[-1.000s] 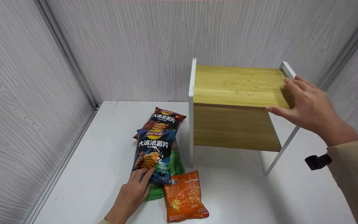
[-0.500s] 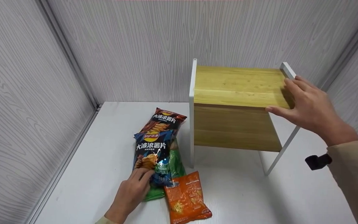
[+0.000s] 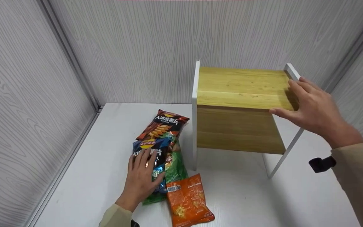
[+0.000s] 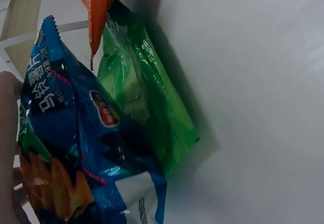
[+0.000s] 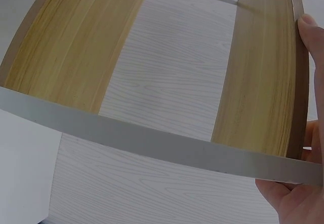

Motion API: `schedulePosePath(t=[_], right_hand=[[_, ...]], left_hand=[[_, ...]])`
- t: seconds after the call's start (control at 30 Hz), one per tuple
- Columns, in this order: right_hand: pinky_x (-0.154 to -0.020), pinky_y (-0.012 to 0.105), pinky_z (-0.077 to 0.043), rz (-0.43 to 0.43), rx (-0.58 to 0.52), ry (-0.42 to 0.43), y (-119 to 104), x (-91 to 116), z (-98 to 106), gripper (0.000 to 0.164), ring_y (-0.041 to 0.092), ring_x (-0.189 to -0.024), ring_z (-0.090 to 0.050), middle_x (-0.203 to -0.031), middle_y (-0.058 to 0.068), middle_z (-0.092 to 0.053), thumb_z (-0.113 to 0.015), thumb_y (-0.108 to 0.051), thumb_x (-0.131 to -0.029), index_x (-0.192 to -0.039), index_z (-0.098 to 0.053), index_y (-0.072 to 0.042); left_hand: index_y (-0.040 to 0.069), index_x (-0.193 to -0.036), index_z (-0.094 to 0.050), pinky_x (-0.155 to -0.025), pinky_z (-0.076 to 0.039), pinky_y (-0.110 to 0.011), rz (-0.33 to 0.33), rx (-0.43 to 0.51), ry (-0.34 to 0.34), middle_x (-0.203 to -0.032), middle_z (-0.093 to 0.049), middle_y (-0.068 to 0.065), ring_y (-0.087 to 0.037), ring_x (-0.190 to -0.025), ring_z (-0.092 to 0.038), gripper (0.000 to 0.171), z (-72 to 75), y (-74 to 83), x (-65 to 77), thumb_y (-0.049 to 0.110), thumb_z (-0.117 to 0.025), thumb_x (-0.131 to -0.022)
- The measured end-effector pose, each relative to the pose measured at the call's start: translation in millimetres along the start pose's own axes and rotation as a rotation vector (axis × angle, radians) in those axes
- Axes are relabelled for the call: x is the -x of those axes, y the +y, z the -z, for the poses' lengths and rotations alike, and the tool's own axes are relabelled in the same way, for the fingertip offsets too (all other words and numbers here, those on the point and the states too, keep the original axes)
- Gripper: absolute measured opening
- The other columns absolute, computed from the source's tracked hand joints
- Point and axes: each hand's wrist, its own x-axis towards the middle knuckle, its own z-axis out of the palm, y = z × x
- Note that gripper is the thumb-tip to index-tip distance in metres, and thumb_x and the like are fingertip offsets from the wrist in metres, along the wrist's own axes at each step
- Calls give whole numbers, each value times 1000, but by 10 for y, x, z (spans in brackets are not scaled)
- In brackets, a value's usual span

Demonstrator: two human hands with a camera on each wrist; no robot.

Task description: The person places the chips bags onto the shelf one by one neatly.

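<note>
My left hand (image 3: 141,179) lies spread over the front of a blue Lay's chip bag (image 3: 161,142), its thumb apart and its palm covering the lower part. In the left wrist view, the blue bag (image 4: 96,127) fills the left side, beside a green bag (image 4: 147,92). My right hand (image 3: 315,107) holds the front right corner of a shelf stand (image 3: 244,83), whose boards are wooden and whose frame is white. In the right wrist view, the thumb (image 5: 310,31) presses against the board's edge while fingers reach over the frame bar.
Behind the blue bag lies a red-black Lay's bag (image 3: 165,123). The green bag (image 3: 175,165) sits partly beneath the blue one, and an orange snack bag (image 3: 187,200) overlaps its lower right. Pale wood-grain walls (image 3: 137,47) enclose the white table (image 3: 90,176).
My left hand has moved up from the blue bag's lower edge onto its front, fingers now spread. The blue bag has shifted left and down, baring more green bag. The right hand stays put.
</note>
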Motion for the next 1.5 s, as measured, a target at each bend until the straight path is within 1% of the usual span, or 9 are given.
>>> schedulePosePath(t=[0.13, 0.43, 0.6, 0.8, 0.93, 1.1, 1.2, 1.33, 1.5], right_hand=[[-103, 73, -32, 10, -10, -3, -19, -6, -16, 97, 48, -140, -36, -147, 33, -43, -70, -61, -81, -150, -38, -2], [-103, 73, -32, -2, -1, -7, -11, -11, 11, 97, 49, -141, -35, -148, 33, -42, -70, -60, -81, -151, -37, -1], [-103, 73, -33, 5, 2, 0, -1, -17, 4, 96, 49, -140, -36, -147, 33, -43, -71, -60, -81, -149, -39, -1], [-102, 73, -33, 5, 2, 4, 19, -8, 14, 95, 49, -139, -37, -145, 33, -44, -71, -60, -81, -148, -41, 1], [-103, 73, -32, -6, -3, -6, 36, 4, 19, 96, 49, -140, -36, -146, 33, -43, -71, -59, -81, -149, -40, 0], [-103, 73, -32, -11, 3, -7, 46, 14, 32, 96, 49, -141, -35, -147, 34, -43, -71, -60, -81, -149, -39, 0], [-103, 73, -32, -11, 6, -7, 43, 17, 38, 96, 49, -141, -35, -147, 34, -42, -70, -60, -81, -149, -39, 0], [-103, 73, -32, -14, 9, -7, 39, 26, 43, 96, 49, -141, -35, -147, 34, -42, -70, -60, -82, -149, -39, 0], [-103, 73, -32, -10, 6, -8, 35, 25, 36, 96, 49, -140, -35, -147, 34, -42, -70, -60, -81, -149, -39, 0]], left_hand=[[21, -158, -27, -116, -14, -72, 95, -3, -124, -164, -23, -11, -35, -151, -20, 89, -63, 0, 4, 68, -56, -88], [34, -158, -20, -111, -10, -78, 108, -5, -206, -168, -10, -7, -33, -155, -9, 98, -164, 12, 56, 83, -49, -79], [37, -158, -22, -103, -16, -84, 108, -23, -146, -168, -12, -4, -33, -154, -11, 102, -261, 36, 104, 88, -48, -74], [41, -156, -25, -101, -24, -84, 97, 23, -64, -167, -16, 0, -30, -153, -16, 94, -308, 47, 130, 72, -64, -77], [43, -157, -19, -103, -22, -83, 95, 61, -152, -169, -9, 0, -32, -154, -10, 100, -248, 31, 110, 83, -58, -73], [43, -158, -10, -105, -17, -83, 35, 129, -275, -169, 3, -5, -37, -154, -1, 121, -176, -42, 114, 95, -56, -58], [44, -158, -9, -106, -19, -81, -5, 150, -290, -169, 6, -6, -38, -154, 1, 129, -152, -93, 127, 88, -70, -53], [45, -157, -7, -109, -20, -78, -37, 140, -293, -169, 8, -5, -36, -154, 2, 129, -146, -128, 143, 66, -86, -58], [45, -157, -9, -113, -22, -72, -57, 110, -259, -169, 4, -6, -37, -154, -1, 127, -167, -133, 186, 52, -91, -61]])
